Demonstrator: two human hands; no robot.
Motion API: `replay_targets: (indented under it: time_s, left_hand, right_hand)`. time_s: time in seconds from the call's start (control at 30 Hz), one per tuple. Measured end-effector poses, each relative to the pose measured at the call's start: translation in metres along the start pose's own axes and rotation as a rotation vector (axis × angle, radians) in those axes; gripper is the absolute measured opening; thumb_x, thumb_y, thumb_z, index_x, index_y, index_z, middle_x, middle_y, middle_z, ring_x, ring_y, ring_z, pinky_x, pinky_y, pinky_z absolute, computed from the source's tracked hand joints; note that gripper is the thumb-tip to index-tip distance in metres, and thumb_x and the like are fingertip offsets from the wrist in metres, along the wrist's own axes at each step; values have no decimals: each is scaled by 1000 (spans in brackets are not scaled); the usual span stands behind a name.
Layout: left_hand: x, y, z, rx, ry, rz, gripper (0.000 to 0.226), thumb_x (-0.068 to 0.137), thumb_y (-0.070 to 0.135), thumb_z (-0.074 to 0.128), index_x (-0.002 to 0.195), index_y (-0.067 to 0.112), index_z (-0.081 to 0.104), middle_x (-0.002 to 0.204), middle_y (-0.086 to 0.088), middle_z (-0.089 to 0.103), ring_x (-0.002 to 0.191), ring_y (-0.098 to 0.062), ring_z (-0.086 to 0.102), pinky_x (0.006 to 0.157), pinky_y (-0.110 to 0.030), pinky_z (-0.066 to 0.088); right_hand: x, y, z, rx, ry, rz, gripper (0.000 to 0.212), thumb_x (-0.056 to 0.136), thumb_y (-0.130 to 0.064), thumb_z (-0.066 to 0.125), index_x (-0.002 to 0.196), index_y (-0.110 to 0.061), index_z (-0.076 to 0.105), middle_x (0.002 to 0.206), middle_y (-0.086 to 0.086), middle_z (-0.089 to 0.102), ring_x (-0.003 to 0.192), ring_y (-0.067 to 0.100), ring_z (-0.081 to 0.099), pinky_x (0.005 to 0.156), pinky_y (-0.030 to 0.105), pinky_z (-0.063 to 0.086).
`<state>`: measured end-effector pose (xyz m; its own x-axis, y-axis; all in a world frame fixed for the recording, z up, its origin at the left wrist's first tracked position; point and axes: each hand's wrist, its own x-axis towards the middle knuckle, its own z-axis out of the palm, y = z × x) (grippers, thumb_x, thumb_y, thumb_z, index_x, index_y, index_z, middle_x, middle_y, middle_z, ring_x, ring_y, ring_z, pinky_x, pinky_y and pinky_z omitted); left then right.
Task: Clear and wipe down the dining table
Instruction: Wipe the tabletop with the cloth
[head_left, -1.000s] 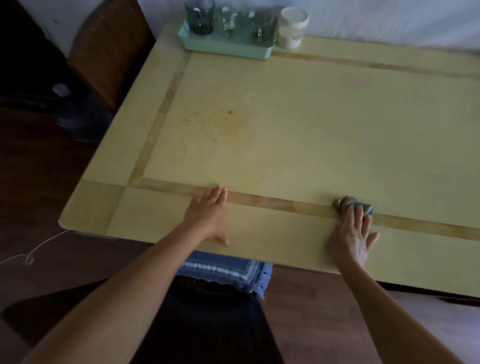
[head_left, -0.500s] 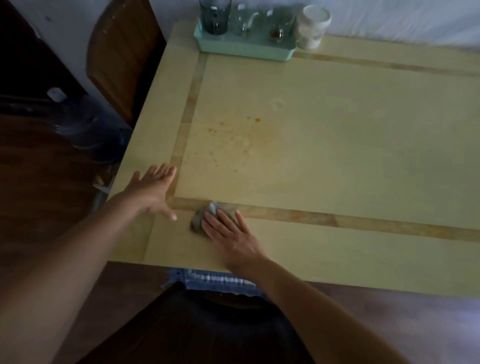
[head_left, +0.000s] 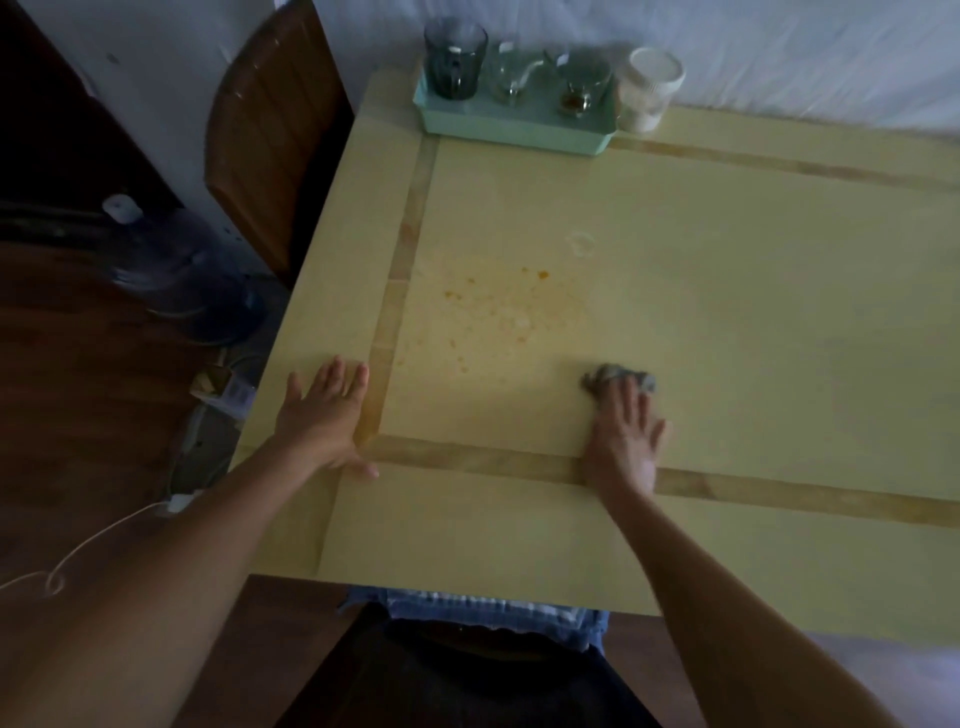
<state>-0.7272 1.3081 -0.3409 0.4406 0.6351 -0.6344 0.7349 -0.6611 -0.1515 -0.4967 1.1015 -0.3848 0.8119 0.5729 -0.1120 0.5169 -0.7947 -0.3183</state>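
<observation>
Right hand (head_left: 626, 439) presses a grey cloth (head_left: 605, 376) onto the dining table (head_left: 753, 322), fingers straight; part of the cloth is hidden beneath them. Left hand (head_left: 324, 415) lies flat, fingers spread, near the left edge. Orange stains (head_left: 493, 306) lie beyond the hands. At the far edge, a mint tray (head_left: 514, 132) holds blurred glasses, with a white cup (head_left: 649, 88) beside it.

Tabletop (head_left: 727, 312) open — tray (head_left: 514, 132) (maybe 3 glasses (head_left: 456, 65)) behind.
</observation>
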Motion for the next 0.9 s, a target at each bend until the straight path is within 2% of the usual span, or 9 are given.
replay_targets:
  time_s: [0.13, 0.23, 0.3, 0.4, 0.5, 0.6, 0.67, 0.73, 0.9]
  left_hand:
    - [0, 4, -1, 12, 1, -11, 136, 62, 65, 71, 145, 16, -25, 156, -11, -22, 146, -24, -14, 116, -50, -4]
    - [0, 3, -2, 11, 6, -11, 137, 61, 66, 70, 145, 17, -25, 156, -10, -22, 146, -24, -14, 116, -50, -4]
    - [0, 2, -2, 7, 4, -8, 136, 62, 66, 70, 145, 17, -25, 156, -10, -23, 146, -24, -14, 116, -51, -4]
    - [0, 2, -1, 0, 2, -1, 135, 63, 64, 69, 144, 17, -28, 155, -11, -25, 145, -24, -17, 115, -52, -7]
    - [1, 2, 0, -15, 2, 17, 135, 64, 64, 69, 142, 16, -30, 155, -11, -26, 145, -24, -18, 115, -52, -7]
    - [2, 0, 3, -46, 15, 9, 137, 62, 65, 70, 136, 19, -35, 154, -8, -28, 143, -21, -22, 115, -50, -10]
    - [1, 1, 4, -56, 11, -11, 136, 62, 64, 70, 134, 21, -38, 151, -5, -32, 140, -18, -28, 114, -48, -12]
    - [0, 2, 4, -71, 16, -11, 137, 62, 63, 71, 132, 22, -39, 150, -4, -34, 135, -15, -32, 113, -46, -15]
    - [-3, 4, -9, -42, -63, -39, 131, 66, 62, 69, 137, 22, -35, 153, -4, -29, 137, -15, -29, 114, -46, -13]
  right_hand:
    - [-46, -93, 33, -36, -169, -485, 76, 86, -3, 40, 150, -19, 3, 159, 0, -2, 146, 24, -9, 116, 47, -10]
    - [-60, -91, 45, -66, -255, -873, 71, 86, -16, 45, 149, -21, 12, 158, -2, 10, 143, 22, -4, 116, 54, -1]
    - [-30, -64, 39, -133, -320, -1016, 67, 86, -21, 33, 149, -24, 10, 159, -4, 9, 145, 19, 1, 115, 54, -4]
    - [29, -22, 13, -109, -193, -787, 63, 85, -18, 30, 147, -20, 24, 157, 0, 19, 145, 21, 18, 113, 59, 18]
    - [95, 29, -21, -69, -158, -391, 73, 83, -2, 42, 149, -19, 15, 159, 1, 6, 147, 18, 2, 116, 52, 0]
    - [143, 52, -39, -62, -79, -106, 69, 86, -1, 40, 149, -15, 15, 159, 2, 6, 147, 21, 1, 117, 51, -1]
    - [163, 30, -35, -34, -77, -20, 69, 85, 1, 36, 149, -14, 15, 159, 3, 5, 146, 24, 1, 118, 49, 0]
    - [167, -10, -19, 0, -93, -87, 66, 86, 1, 31, 148, -15, 16, 159, 3, 6, 146, 26, 1, 117, 47, 1]
    - [68, -101, 36, -36, -298, -789, 72, 76, -11, 13, 146, -15, 28, 157, 5, 20, 145, 29, 12, 117, 47, 3]
